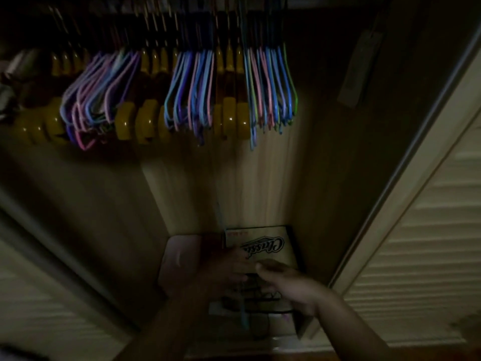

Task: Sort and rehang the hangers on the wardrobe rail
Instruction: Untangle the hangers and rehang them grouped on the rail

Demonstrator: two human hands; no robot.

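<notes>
**Head view: both hands down among loose hangers on the wardrobe floor**

Head view looks into a dim wardrobe (273,178) with pale wood back panels and louvred doors (429,256) either side. Along the rail (182,6) at the top hang mixed hangers: thick yellow ones (145,121) interleaved with bunches of thin coloured wire ones (270,87), so the sorting looks unfinished. On the floor lie a printed box (263,243) and a pink pad (179,259) beside it. Over the box sit dark loose hangers (260,300), and a thin blue one (243,319) stands among them.

Left hand (229,272) and right hand (289,287) meet over that pile. The fingers of both are curled toward it, but darkness and blur hide whether they grip anything; I cannot tell.

To do this step well, I judge it best to take one hanger by its hook, free it from the tangle before lifting, then hang it beside its own kind.
</notes>
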